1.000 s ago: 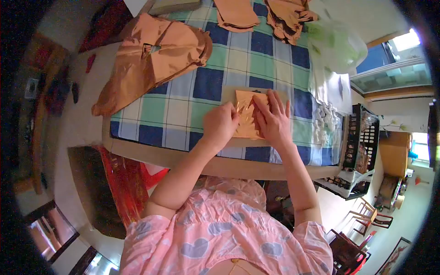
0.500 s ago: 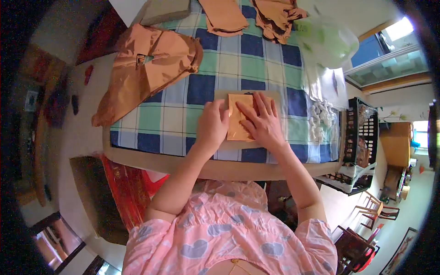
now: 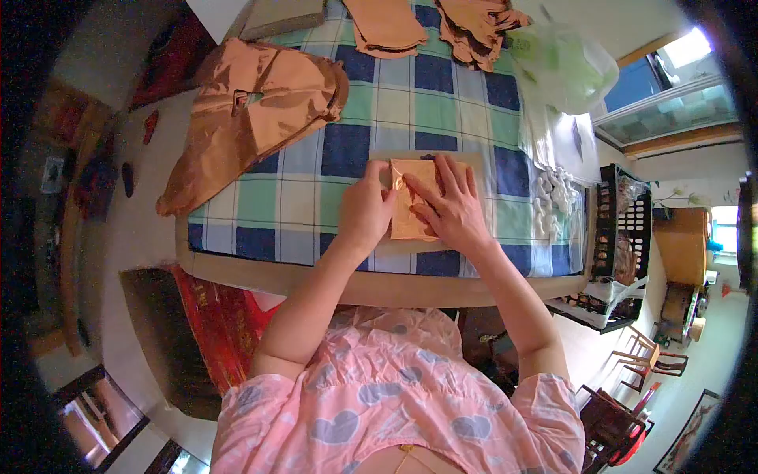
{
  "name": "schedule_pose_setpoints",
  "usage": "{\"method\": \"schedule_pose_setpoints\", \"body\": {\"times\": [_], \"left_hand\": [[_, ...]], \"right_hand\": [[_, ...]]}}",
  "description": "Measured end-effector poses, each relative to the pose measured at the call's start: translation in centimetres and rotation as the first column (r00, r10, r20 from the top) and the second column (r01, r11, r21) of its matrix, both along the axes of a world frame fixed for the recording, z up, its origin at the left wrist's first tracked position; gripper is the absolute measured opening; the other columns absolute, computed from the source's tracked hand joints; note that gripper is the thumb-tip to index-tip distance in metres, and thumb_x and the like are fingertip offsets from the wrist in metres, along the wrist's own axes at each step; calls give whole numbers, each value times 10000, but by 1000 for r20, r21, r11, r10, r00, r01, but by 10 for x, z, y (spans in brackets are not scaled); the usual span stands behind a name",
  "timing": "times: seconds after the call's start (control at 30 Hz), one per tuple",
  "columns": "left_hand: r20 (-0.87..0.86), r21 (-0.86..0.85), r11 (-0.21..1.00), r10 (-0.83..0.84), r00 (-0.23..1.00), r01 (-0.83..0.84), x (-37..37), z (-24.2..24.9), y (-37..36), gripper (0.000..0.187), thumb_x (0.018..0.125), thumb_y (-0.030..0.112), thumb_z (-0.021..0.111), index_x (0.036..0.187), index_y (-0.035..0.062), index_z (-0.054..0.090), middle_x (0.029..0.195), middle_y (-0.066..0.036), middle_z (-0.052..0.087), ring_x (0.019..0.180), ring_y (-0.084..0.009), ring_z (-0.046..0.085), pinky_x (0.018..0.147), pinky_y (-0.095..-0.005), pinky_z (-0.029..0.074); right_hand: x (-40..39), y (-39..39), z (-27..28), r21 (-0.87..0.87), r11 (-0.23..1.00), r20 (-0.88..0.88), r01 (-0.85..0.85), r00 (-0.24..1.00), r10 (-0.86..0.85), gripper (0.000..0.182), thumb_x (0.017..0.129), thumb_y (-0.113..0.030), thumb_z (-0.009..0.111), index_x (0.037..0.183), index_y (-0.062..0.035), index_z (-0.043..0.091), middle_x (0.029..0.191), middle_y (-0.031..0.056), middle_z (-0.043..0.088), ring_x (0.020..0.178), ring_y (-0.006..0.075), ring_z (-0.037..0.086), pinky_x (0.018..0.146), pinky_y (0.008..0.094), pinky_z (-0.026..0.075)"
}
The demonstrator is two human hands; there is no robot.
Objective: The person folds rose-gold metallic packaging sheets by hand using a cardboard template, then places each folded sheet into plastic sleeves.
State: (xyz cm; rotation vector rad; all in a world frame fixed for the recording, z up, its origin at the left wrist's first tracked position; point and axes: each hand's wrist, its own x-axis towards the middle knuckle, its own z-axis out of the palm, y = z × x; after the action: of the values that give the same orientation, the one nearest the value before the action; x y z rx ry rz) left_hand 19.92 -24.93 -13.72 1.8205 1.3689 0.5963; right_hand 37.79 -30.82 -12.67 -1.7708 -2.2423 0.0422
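Note:
A flat, folded packet of shiny copper-coloured foil [image 3: 404, 227] lies on a thin tan board [image 3: 410, 246] near the front edge of the table. My right hand [image 3: 452, 207] rests palm down on the packet, its fingers spread over the upper and right parts. At the packet's left edge, my left hand [image 3: 366, 209] has its fingers curled and its thumb against the foil, pinching that side. Its fingertips are partly hidden.
Under everything is a blue, green and white checked cloth [image 3: 347, 154]. A large copper foil sheet [image 3: 268, 103] spreads at the left. Foil stacks [image 3: 387, 31] lie at the back. Clear plastic bags [image 3: 564, 71] and white crumpled pieces [image 3: 557, 201] sit right, beside a black crate [image 3: 604, 245].
My left fingers have shifted slightly against the packet's left edge, and the foil there looks more creased. My right hand stays pressed on it, nearly unmoved.

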Motion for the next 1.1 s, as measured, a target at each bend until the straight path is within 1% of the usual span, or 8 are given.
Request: {"method": "schedule_pose_setpoints", "body": {"times": [0.13,0.23,0.33,0.43,0.53,0.63,0.83,1.1], "left_hand": [[-173,217,976,16,985,22,8,17,-5,412,783,85,687,1146,58,494,893,-173,644,754,-371,636,679,-456,509],[-175,267,963,28,984,20,10,10,-3,390,791,89,667,1143,67,502,981,-182,632,804,-388,631,668,-461,510],[-222,283,959,59,973,7,8,15,1,272,832,84,568,1094,65,496,1034,-146,586,941,-333,613,741,-431,502],[-148,493,863,-41,988,110,17,20,-7,348,841,91,530,1179,17,488,1147,-160,566,1140,-329,525,933,-422,443],[-289,601,756,-98,952,260,30,-5,-20,512,851,145,526,1314,-44,413,1324,-180,485,1299,-323,390,1090,-444,301],[-406,478,826,-93,909,299,28,-19,-21,643,852,204,542,1400,-52,323,1455,-180,365,1382,-301,293,1139,-485,201],[-456,381,882,-82,886,278,23,-16,-21,708,878,285,536,1451,-10,242,1525,-159,245,1433,-296,178,1106,-644,42],[-567,365,865,-86,819,344,9,-8,-16,807,896,485,501,1463,-9,211,1543,-138,188,1447,-264,116,1079,-680,77]], "right_hand": [[1,0,-2,-5,1000,-10,9,1000,-9,477,891,-452,545,1357,-364,486,1476,215,311,1373,377,279,1102,580,183],[1,0,-2,-15,1000,-12,12,1000,-12,470,894,-457,539,1351,-361,490,1475,216,311,1375,380,273,1106,582,177],[1,-1,-3,-13,1000,-28,12,1000,-12,467,893,-458,538,1344,-340,498,1473,217,311,1379,383,263,1110,584,168],[4,-1,-7,-22,1000,-14,7,1000,-8,461,894,-438,541,1335,-307,508,1472,219,310,1383,387,252,1112,585,164],[5,-1,-7,-45,999,27,3,1000,-2,443,892,-395,550,1318,-278,526,1474,219,306,1386,386,247,1112,583,170],[4,0,-6,-37,999,31,7,1000,-6,431,886,-348,559,1310,-273,538,1477,219,302,1385,383,250,1112,579,179],[3,-1,-4,-22,1000,5,-1,1000,1,448,883,-316,565,1329,-308,525,1471,215,314,1381,376,263,1110,571,189],[4,-1,0,14,1000,-23,-9,1000,10,465,897,-271,545,1355,-331,496,1459,213,326,1361,371,299,1094,571,220]]}}
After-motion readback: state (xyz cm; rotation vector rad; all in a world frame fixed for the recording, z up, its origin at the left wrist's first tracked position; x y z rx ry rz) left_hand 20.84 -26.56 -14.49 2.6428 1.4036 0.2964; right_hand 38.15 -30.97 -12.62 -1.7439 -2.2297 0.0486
